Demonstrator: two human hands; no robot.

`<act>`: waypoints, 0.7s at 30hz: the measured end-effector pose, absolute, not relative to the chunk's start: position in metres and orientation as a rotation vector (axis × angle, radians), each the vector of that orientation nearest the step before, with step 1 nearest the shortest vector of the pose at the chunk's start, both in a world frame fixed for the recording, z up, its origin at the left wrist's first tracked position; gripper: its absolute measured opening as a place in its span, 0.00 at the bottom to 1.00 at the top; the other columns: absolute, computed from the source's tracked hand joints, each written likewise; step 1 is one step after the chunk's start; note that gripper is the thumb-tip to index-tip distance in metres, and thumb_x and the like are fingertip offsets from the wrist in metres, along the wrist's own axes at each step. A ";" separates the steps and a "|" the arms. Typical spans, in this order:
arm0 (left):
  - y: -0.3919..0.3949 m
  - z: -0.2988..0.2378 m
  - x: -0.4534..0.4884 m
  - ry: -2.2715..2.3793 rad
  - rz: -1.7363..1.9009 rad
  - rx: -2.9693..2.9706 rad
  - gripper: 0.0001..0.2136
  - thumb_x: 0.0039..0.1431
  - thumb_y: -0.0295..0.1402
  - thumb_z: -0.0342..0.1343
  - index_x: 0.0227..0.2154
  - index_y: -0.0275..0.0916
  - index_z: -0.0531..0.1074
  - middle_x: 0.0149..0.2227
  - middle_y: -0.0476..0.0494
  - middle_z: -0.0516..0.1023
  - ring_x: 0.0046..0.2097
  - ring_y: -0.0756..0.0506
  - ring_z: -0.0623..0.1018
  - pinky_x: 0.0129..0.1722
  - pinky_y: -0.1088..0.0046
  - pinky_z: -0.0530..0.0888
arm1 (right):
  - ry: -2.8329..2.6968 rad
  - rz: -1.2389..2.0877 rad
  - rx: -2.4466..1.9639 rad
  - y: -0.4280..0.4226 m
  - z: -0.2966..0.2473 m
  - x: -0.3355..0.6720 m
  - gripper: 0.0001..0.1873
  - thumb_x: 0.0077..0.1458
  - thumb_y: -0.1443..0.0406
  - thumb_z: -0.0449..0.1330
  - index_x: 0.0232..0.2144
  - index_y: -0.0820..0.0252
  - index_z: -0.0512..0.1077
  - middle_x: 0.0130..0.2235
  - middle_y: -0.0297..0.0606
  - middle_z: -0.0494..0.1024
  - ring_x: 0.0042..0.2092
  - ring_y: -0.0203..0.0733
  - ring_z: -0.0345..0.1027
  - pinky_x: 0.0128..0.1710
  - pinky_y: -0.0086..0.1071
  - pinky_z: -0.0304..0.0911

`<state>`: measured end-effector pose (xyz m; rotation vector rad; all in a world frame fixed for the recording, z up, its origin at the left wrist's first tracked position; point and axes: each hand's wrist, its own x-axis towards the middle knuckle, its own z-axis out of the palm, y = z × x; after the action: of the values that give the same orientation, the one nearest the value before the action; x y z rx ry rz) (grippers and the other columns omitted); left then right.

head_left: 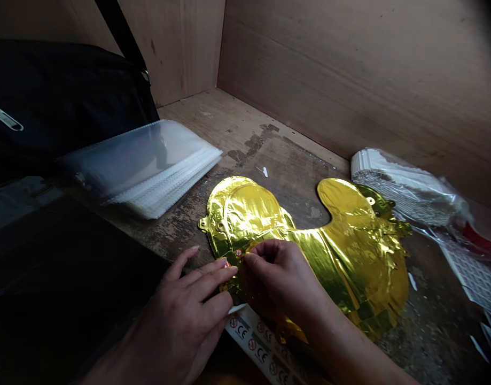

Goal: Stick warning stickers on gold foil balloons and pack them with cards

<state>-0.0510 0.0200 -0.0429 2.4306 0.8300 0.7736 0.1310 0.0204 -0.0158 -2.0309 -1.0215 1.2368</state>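
Observation:
Flat gold foil balloons (341,240) lie in a stack on a worn wooden table (269,155). My right hand (277,278) rests on their near edge, its thumb and forefinger pinched on a small red-marked spot of the foil. My left hand (185,315) lies beside it with fingers stretched toward the same spot, fingertips touching the foil edge. A white strip of CE warning stickers (257,347) lies under both hands.
A stack of clear plastic sleeves (149,166) sits at the left, a black bag (61,96) behind it. Wrapped white packs (409,187) lie at the right. Wooden walls close the back and right. A dark surface (48,289) fills the near left.

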 end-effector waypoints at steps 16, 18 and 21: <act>0.021 -0.040 -0.051 0.825 0.741 2.432 0.06 0.59 0.25 0.53 0.32 0.42 0.73 0.49 0.48 0.79 0.55 0.44 0.74 0.63 0.58 0.51 | -0.989 1.371 -1.969 0.022 -0.012 0.132 0.12 0.47 0.58 0.60 0.20 0.61 0.67 0.17 0.29 0.65 0.18 0.30 0.54 0.16 0.26 0.50; 0.021 -0.040 -0.051 0.828 0.741 2.429 0.06 0.59 0.25 0.53 0.32 0.42 0.73 0.49 0.48 0.79 0.55 0.45 0.75 0.63 0.58 0.51 | -1.014 1.311 -2.013 0.022 -0.011 0.131 0.12 0.47 0.59 0.60 0.20 0.61 0.68 0.17 0.30 0.66 0.18 0.30 0.56 0.17 0.25 0.50; 0.021 -0.041 -0.051 0.832 0.762 2.430 0.06 0.59 0.25 0.53 0.31 0.42 0.73 0.49 0.48 0.79 0.55 0.45 0.74 0.63 0.59 0.51 | -1.058 1.249 -2.072 0.021 -0.010 0.130 0.11 0.47 0.60 0.60 0.20 0.61 0.69 0.17 0.31 0.67 0.19 0.31 0.58 0.17 0.25 0.50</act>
<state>-0.0512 0.0207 -0.0412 2.4302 0.8324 0.7618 0.1303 0.0213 -0.0102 -2.0715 -1.0578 1.2492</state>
